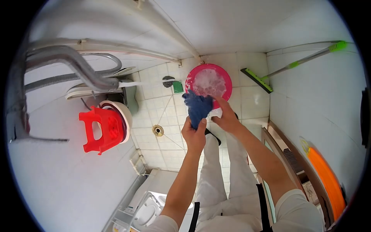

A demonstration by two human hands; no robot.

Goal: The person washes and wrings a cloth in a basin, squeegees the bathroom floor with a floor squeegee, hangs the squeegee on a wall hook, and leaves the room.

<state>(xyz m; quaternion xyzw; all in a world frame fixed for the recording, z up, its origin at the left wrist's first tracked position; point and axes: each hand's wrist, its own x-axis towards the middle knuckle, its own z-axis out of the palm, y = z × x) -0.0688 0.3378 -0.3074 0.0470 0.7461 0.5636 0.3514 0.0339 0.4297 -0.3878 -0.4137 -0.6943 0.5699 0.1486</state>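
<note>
A crumpled dark blue cloth (pixel 198 108) hangs over the near rim of a pink basin (pixel 227 73) filled with foamy water. My left hand (pixel 194 136) is closed on the cloth's lower end, the thumb lying along it. On the right edge of the cloth are the fingers of my right hand (pixel 228 118), their tips partly hidden behind it. Its thumb stays apart, with something white and unclear between. From the metal faucet (pixel 73 63) at the left, a stream of water runs toward the basin.
Left of the basin lie a green scouring pad (pixel 177 87) and a dark scrubber (pixel 168 81). A red plastic stool (pixel 102 129) sits by stacked basins at the left wall. One floor drain (pixel 157 130) is nearby. A green-handled squeegee (pixel 258 80) leans at right; a toilet (pixel 147 214) stands lower left.
</note>
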